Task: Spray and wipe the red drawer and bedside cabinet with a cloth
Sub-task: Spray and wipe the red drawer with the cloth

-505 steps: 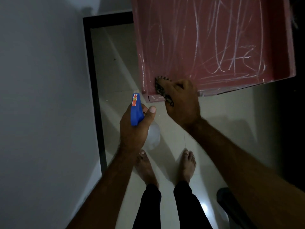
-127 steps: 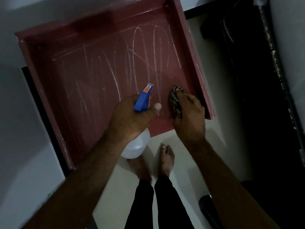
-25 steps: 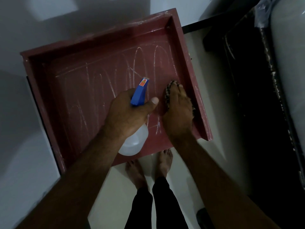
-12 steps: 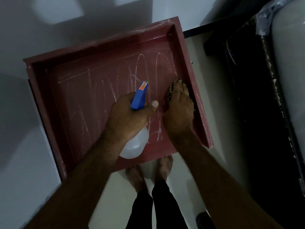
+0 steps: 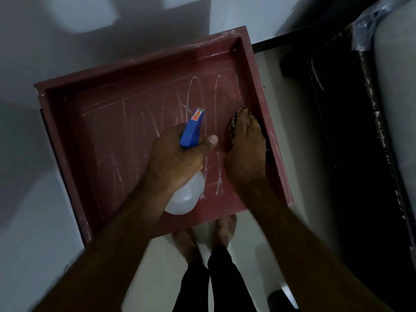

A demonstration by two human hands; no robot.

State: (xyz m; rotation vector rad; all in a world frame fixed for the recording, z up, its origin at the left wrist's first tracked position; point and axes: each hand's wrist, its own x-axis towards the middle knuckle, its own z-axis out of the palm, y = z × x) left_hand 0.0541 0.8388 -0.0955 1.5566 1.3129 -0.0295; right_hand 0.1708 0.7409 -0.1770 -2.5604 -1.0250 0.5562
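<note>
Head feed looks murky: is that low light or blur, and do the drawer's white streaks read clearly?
Head view: low light, not blur; the white streaks on the red drawer floor show crisply. Head view: dark furniture at right is near black; hard-edged shadows cross the wall. Head view: the cloth is mostly hidden under the right hand.

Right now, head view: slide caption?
The left hand grips a blue-headed spray bottle over the red drawer while the right hand presses a cloth onto its floor.
</note>
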